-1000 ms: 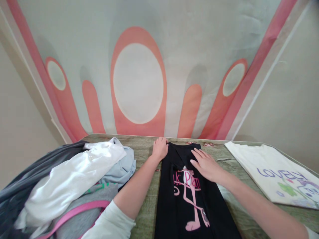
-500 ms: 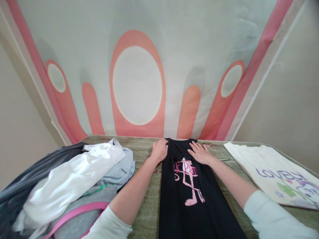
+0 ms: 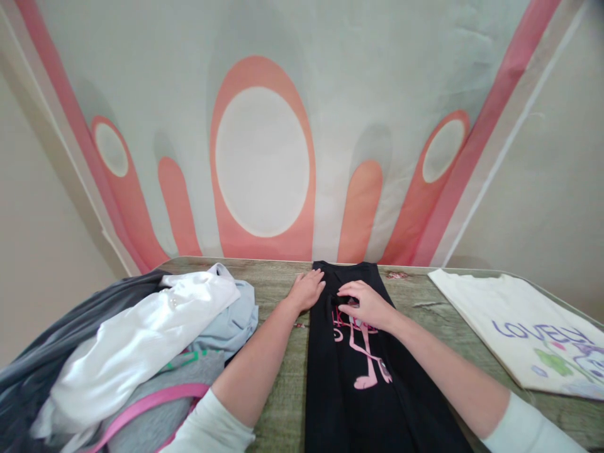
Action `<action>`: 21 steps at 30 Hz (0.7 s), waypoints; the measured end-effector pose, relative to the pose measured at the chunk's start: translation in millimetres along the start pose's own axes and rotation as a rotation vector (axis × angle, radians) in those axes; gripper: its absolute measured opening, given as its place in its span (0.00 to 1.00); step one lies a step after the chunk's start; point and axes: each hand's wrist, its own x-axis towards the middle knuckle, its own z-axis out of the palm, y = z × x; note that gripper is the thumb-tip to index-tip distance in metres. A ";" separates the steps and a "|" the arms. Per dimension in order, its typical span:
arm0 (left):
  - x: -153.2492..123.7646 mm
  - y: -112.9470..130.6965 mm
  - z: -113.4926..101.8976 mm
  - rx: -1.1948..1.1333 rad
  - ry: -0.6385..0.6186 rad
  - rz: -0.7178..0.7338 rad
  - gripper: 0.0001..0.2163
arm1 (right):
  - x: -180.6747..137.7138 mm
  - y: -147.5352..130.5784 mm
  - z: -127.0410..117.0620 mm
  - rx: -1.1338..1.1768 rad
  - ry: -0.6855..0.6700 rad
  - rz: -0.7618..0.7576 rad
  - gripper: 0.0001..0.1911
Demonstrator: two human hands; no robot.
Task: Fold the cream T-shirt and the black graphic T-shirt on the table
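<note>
A black garment (image 3: 352, 415) with a pink cartoon figure and pink lettering lies lengthwise on the table, its sides folded inward. My left hand (image 3: 307, 290) rests flat on its upper left edge, fingers stretched out. Over the upper part of the print is my right hand (image 3: 365, 305), palm down, fingers bent, with a gap between thumb and fingers. It covers some of the lettering and the figure's head. Whether its fingertips touch the cloth I cannot tell.
On the left, a heap holds a shiny white garment (image 3: 141, 333), a light blue one (image 3: 231, 324), a grey one with pink trim (image 3: 146, 406) and dark cloth (image 3: 70, 324). A folded white "LOVELY" T-shirt (image 3: 495, 302) lies right on the wooden table (image 3: 278, 358). A patterned backdrop (image 3: 330, 126) stands behind.
My right hand has moved left and nearer to me, from the garment's upper right edge to over the print, its fingers now bent. My left hand stays at the left edge.
</note>
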 end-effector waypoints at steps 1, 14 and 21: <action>-0.2 0.2 -0.2 0.004 -0.001 -0.001 0.20 | -1.1 -3.4 1.7 -0.039 0.002 -0.005 0.10; -5.1 6.7 -15.5 0.028 -0.064 -0.006 0.23 | -6.4 -6.9 -3.7 -0.162 -0.064 0.015 0.16; -12.6 21.7 -13.8 -0.018 -0.110 0.060 0.25 | -6.0 6.5 5.6 -0.122 -0.130 0.065 0.21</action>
